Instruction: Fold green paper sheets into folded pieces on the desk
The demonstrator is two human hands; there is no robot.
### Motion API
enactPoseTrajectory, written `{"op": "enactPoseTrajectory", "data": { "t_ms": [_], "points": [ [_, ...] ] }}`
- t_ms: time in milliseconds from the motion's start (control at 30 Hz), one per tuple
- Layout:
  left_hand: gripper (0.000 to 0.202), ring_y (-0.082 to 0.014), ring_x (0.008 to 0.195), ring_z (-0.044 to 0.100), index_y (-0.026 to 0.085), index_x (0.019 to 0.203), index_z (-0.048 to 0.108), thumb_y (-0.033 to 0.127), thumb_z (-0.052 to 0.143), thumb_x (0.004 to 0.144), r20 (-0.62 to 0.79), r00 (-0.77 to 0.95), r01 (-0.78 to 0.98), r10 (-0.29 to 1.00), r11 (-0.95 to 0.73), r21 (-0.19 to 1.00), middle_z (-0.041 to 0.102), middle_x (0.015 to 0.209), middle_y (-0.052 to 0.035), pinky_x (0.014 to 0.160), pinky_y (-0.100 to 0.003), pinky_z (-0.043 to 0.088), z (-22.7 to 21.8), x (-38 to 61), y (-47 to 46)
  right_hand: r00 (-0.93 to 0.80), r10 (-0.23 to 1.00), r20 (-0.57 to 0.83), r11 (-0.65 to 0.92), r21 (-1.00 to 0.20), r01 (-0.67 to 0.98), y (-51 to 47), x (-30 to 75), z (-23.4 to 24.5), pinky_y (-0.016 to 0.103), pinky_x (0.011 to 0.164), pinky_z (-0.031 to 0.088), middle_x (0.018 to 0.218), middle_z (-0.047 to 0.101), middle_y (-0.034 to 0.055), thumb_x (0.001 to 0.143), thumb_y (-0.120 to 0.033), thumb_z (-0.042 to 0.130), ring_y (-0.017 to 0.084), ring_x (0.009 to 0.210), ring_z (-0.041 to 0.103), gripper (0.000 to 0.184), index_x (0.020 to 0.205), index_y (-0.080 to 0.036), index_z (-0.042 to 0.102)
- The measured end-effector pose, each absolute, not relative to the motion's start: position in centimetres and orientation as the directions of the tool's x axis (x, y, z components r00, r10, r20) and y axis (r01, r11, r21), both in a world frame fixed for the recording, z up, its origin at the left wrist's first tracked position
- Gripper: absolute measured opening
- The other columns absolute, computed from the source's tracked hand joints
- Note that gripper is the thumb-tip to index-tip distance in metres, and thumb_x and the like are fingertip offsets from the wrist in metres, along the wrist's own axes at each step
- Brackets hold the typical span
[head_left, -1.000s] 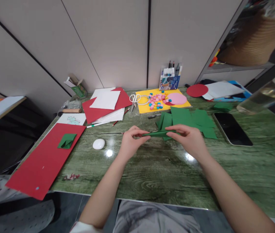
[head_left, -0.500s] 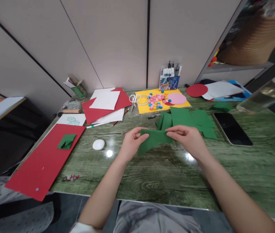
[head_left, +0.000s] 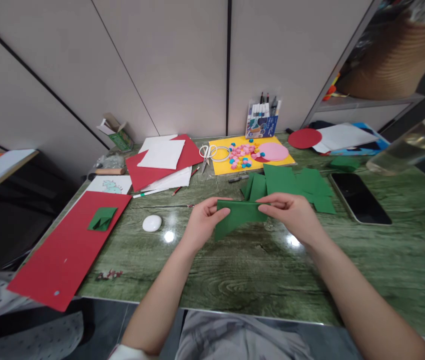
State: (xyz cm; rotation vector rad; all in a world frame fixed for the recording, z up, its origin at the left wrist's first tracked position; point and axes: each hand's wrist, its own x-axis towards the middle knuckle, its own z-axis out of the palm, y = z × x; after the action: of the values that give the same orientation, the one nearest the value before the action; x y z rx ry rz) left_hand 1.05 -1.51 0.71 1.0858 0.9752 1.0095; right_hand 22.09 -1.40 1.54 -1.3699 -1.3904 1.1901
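Note:
A folded green paper piece (head_left: pixel 237 216) is held just above the green wood-grain table (head_left: pixel 257 265) between both hands. My left hand (head_left: pixel 201 222) pinches its left end with thumb and fingers closed. My right hand (head_left: pixel 294 215) pinches its top right edge. The paper's folded face is turned toward me, with a pointed flap hanging down at the left. Behind my hands lies a pile of cut green paper pieces (head_left: pixel 291 184).
A long red sheet (head_left: pixel 65 255) with a small folded green piece (head_left: pixel 102 218) hangs over the left edge. A white round object (head_left: pixel 152 223), red and white sheets (head_left: pixel 161 162), scissors (head_left: pixel 207 153), a yellow sheet with coloured beads (head_left: pixel 242 156), a marker pack (head_left: pixel 262 122), a phone (head_left: pixel 361 198) and a clear bottle (head_left: pixel 411 147) lie around.
One second ago the green paper was edge-on, a thin strip between my hands. It has since been turned so its flat folded face shows. Both hands stayed in place.

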Motion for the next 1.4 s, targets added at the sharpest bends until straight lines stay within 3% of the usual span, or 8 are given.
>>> {"op": "enactPoseTrajectory", "data": {
  "t_ms": [200, 333, 567, 800, 933, 1133, 1300, 1400],
  "points": [
    [0.030, -0.0136, 0.065, 0.061, 0.016, 0.100, 0.062, 0.030, 0.062, 0.073, -0.129, 0.280, -0.094, 0.951, 0.161, 0.983, 0.067, 0.077, -0.0030, 0.063, -0.025, 0.048, 1.1, 0.9, -1.6, -0.134, 0.990, -0.034, 0.007, -0.954, 0.299, -1.4, 22.1, 2.0, 0.027, 0.058, 0.046, 0.073, 0.070, 0.0041, 0.068, -0.039, 0.067, 0.018, 0.066, 0.062, 0.026, 0.083, -0.018, 0.069],
    [0.034, -0.0073, 0.046, 0.039, 0.019, 0.107, 0.060, 0.025, 0.061, 0.074, -0.110, 0.395, 0.178, 0.912, 0.041, 0.983, 0.043, 0.051, 0.0060, 0.043, -0.018, 0.029, 1.6, 1.0, -1.9, -0.340, 0.939, -0.049, 0.074, -0.937, 0.340, -1.6, 21.8, 2.0, 0.029, 0.068, 0.048, 0.086, 0.070, 0.0043, 0.071, -0.036, 0.063, 0.019, 0.077, 0.063, 0.023, 0.087, -0.020, 0.068],
    [0.059, -0.0074, 0.046, 0.027, 0.022, 0.128, 0.045, 0.023, 0.062, 0.072, -0.149, 0.543, 0.267, 0.826, -0.002, 0.964, 0.029, 0.050, 0.0086, 0.041, -0.019, 0.019, 1.5, 1.5, -2.4, -0.537, 0.833, -0.133, 0.109, -0.912, 0.395, -1.9, 21.1, 1.0, 0.026, 0.058, 0.042, 0.070, 0.064, 0.0003, 0.072, -0.034, 0.061, 0.015, 0.065, 0.056, 0.016, 0.073, -0.018, 0.062],
    [0.049, -0.0143, 0.066, 0.057, 0.020, 0.119, 0.054, 0.048, 0.051, 0.078, -0.186, 0.388, -0.057, 0.903, 0.225, 0.973, 0.064, 0.079, -0.0056, 0.056, -0.023, 0.043, 1.9, 0.3, -1.3, -0.330, 0.940, -0.087, -0.004, -0.970, 0.243, -1.3, 21.4, 0.8, 0.023, 0.052, 0.037, 0.062, 0.053, -0.0029, 0.067, -0.038, 0.066, 0.012, 0.058, 0.048, 0.022, 0.067, -0.018, 0.056],
    [0.060, -0.0188, 0.081, 0.063, 0.017, 0.123, 0.045, 0.060, 0.035, 0.081, -0.191, 0.169, -0.392, 0.967, 0.244, 0.887, 0.062, 0.104, -0.0130, 0.074, -0.033, 0.050, 1.5, 0.2, -0.5, -0.057, 0.997, -0.044, -0.042, -0.998, 0.040, -1.1, 21.5, 0.6, 0.022, 0.052, 0.036, 0.064, 0.050, -0.0032, 0.064, -0.040, 0.070, 0.011, 0.057, 0.046, 0.027, 0.068, -0.019, 0.053],
    [0.090, -0.0171, 0.085, 0.063, 0.037, 0.135, 0.012, 0.035, 0.071, 0.066, 0.059, 0.064, -0.203, 0.996, -0.044, 0.978, 0.047, 0.123, -0.0092, 0.079, -0.035, 0.052, 0.7, 2.8, -2.4, 0.082, 0.997, 0.002, 0.000, -1.000, 0.022, -1.0, 21.4, 0.2, 0.022, 0.050, 0.034, 0.063, 0.046, -0.0029, 0.064, -0.042, 0.069, 0.010, 0.055, 0.042, 0.029, 0.069, -0.019, 0.053],
    [0.040, -0.0147, 0.076, 0.061, 0.023, 0.106, 0.058, 0.029, 0.069, 0.069, 0.151, 0.139, 0.019, 0.979, -0.155, 0.988, 0.058, 0.103, -0.0064, 0.075, -0.032, 0.052, 0.0, 3.6, -3.4, 0.027, 0.997, 0.066, 0.061, -0.987, 0.147, -1.5, 20.9, 0.7, 0.024, 0.053, 0.037, 0.062, 0.050, -0.0016, 0.065, -0.042, 0.067, 0.012, 0.058, 0.045, 0.026, 0.066, -0.019, 0.054],
    [0.034, -0.0151, 0.075, 0.059, 0.023, 0.102, 0.064, 0.028, 0.068, 0.069, 0.166, 0.091, 0.131, 0.982, -0.177, 0.976, 0.060, 0.097, -0.0058, 0.071, -0.030, 0.052, -0.2, 3.7, -3.5, -0.021, 0.998, 0.067, 0.070, -0.976, 0.206, -1.9, 20.5, 1.1, 0.024, 0.053, 0.038, 0.061, 0.050, -0.0014, 0.067, -0.040, 0.066, 0.013, 0.058, 0.045, 0.024, 0.063, -0.019, 0.053]
  ]
}}
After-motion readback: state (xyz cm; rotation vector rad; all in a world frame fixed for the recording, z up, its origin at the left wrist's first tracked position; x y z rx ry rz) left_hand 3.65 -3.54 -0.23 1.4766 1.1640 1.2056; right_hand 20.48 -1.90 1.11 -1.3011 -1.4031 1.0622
